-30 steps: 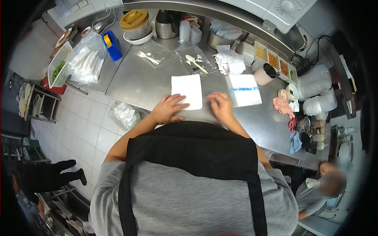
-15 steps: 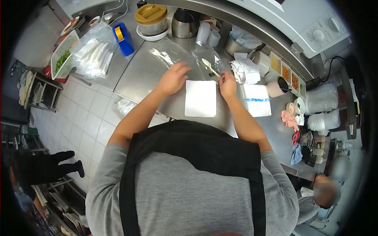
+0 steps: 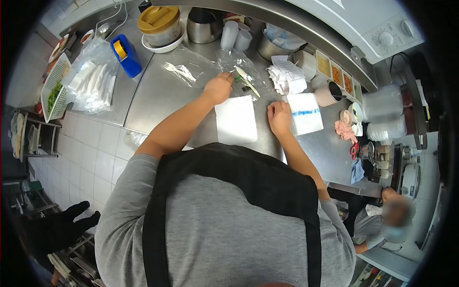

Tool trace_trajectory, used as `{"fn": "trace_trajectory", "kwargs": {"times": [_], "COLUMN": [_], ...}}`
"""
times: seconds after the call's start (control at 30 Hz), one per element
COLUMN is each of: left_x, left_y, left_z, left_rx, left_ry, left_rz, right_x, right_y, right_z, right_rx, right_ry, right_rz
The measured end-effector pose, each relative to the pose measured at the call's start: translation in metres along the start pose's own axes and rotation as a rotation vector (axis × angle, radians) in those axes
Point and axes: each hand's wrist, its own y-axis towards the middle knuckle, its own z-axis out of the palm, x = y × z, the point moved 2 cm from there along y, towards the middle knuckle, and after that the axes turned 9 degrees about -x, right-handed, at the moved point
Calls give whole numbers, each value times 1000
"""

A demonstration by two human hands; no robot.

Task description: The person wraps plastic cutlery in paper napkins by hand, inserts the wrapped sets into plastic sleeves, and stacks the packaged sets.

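Note:
A white sheet of paper (image 3: 236,120) lies on the steel counter before me. Just beyond it, my left hand (image 3: 219,88) is closed at the near edge of a clear plastic bag (image 3: 228,58), fingertips pinching it. On this bag rests a white plastic spoon (image 3: 247,82), slanting toward me. A white plastic fork (image 3: 180,72) lies on more clear film to the left. To the right of the paper, my right hand (image 3: 279,116) is curled closed beside a stack of white napkins (image 3: 306,115) with a blue-marked band. Anything inside its fingers is hidden.
Printed slips (image 3: 288,74), a steel pot (image 3: 273,48) and sauce containers (image 3: 336,75) line the right back. A blue tape dispenser (image 3: 126,58), yellow-lidded tub (image 3: 159,21) and bag of white packets (image 3: 92,76) stand left. Another person (image 3: 375,217) is at lower right.
My right hand has let go of the spoon and drawn back toward me. The spoon now lies on the bag. My left hand has moved to the bag's edge and its fingers have closed.

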Motion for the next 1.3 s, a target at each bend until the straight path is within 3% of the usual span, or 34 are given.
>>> {"fn": "trace_trajectory", "kwargs": {"times": [0.13,0.3,0.4,0.63,0.7,0.73,0.8,0.87,0.97,1.07,1.2,1.3], "left_x": [6,12,5,4,11,11,11,16,51,95,131,140], "left_y": [-4,-3,-1,4,6,3,0,-8,-29,-49,-65,-64], "left_z": [2,16,6,7,3,-4,-18,-45,-83,-106,-122,-117], "left_rx": [-22,-46,-4,-8,-17,-67,-174,-291,-465,-577,-579,-480], "left_ry": [-29,-2,-47,-16,-102,-140,-200,-229,-146,-101,-36,25], "left_rz": [-9,62,54,117,73,83,96,162,23,-143,-181,-153], "right_x": [23,30,25,0,-8,-12,-18,-17,14,65,158,180], "right_y": [20,36,24,-53,-68,-75,-80,-78,-55,-6,71,104], "right_z": [2,35,33,-46,-63,-67,-79,-86,-96,-72,-12,58], "right_rx": [-7,130,132,99,68,110,164,86,-129,-110,-69,125], "right_ry": [171,-22,-214,174,239,242,269,197,-30,289,587,519], "right_rz": [141,300,100,374,290,398,412,324,217,141,-199,-285]}}
